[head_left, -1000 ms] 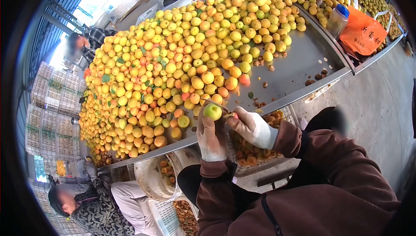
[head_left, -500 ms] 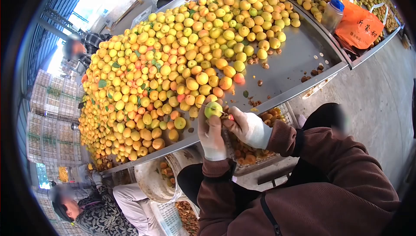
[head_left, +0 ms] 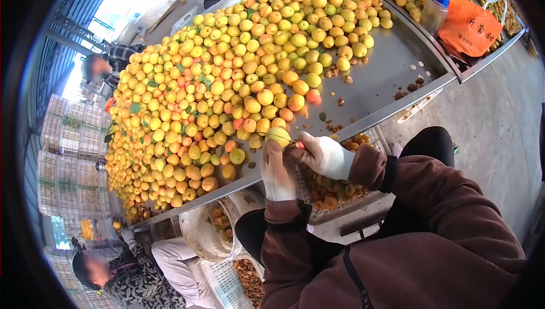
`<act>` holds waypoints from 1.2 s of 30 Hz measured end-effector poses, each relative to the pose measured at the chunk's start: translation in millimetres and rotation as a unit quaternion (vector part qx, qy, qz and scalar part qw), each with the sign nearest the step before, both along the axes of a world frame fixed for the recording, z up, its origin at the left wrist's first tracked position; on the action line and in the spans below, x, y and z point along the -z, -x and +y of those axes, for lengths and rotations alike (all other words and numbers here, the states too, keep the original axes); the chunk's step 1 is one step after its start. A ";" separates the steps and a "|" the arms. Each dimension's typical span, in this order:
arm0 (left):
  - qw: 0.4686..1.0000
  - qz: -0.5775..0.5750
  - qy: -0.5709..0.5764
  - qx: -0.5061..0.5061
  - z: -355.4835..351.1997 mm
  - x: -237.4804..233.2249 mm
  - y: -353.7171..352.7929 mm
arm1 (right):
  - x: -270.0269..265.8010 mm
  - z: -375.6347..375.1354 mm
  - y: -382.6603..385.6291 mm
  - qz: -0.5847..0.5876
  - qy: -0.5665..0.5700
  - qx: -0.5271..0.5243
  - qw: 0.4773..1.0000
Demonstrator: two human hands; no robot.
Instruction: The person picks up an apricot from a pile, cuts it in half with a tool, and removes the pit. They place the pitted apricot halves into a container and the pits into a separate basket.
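In a white glove, my left hand closes around a yellow-green apricot, held up near the table's front edge. A dark line runs across the fruit. My right hand, also gloved, grips the red handle of a small knife. Its thin blade meets the apricot's right side; how deep it goes I cannot make out. Just beyond my hands lies a big heap of apricots on the metal table. Below them, a crate holds halved apricots.
A white bucket with some fruit stands under the table edge, beside a white basket of brown pits. An orange bag and a blue-lidded jar sit at the right. Several co-workers are around the table; one sits at lower left.
The apricot has turned in my left hand, and a line across it now shows. Both hands stay close together with the knife at the fruit. My view has shifted slightly.
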State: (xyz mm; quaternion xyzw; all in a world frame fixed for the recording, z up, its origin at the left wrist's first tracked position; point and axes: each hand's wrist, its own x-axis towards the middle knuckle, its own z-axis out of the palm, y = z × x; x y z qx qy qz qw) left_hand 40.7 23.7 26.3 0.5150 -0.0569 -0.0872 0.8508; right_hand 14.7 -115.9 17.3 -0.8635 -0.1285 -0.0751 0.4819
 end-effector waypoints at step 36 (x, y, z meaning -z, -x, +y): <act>0.973 -0.079 -0.160 -0.144 -16.1 -19.9 2.3 | -4.1 5.5 5.0 0.041 -0.086 0.000 0.995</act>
